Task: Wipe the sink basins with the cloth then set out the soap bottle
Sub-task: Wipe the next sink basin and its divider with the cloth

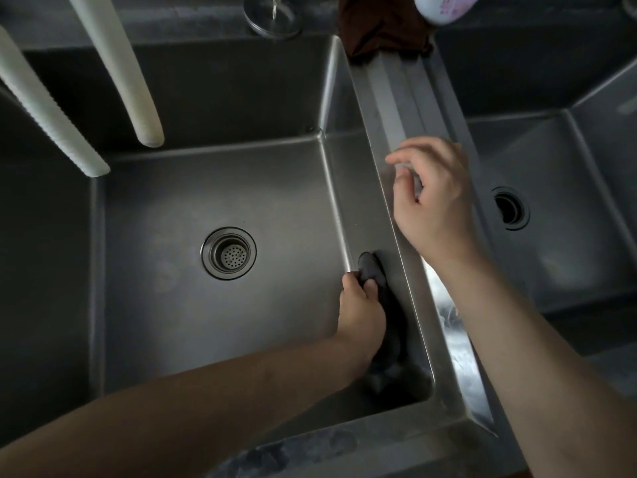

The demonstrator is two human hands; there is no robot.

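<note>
My left hand (pixel 360 305) reaches down into the left sink basin (pixel 172 305) and grips a dark cloth (pixel 387 315), pressed against the basin's right wall. My right hand (pixel 432 198) hovers over the steel divider (pixel 410 108) between the two basins, fingers loosely curled and holding nothing. A white soap bottle (pixel 444 6) with a pink label stands at the top edge, behind the divider, partly cut off by the frame. The right basin (pixel 558 263) lies beyond my right arm.
Two white corrugated hoses (pixel 120 67) hang over the left basin. A round strainer drain (pixel 228 252) sits in the left basin floor and a dark drain hole (pixel 509 208) in the right. A brown cloth (pixel 382 29) lies at the divider's back, next to a round metal lid (pixel 272 15).
</note>
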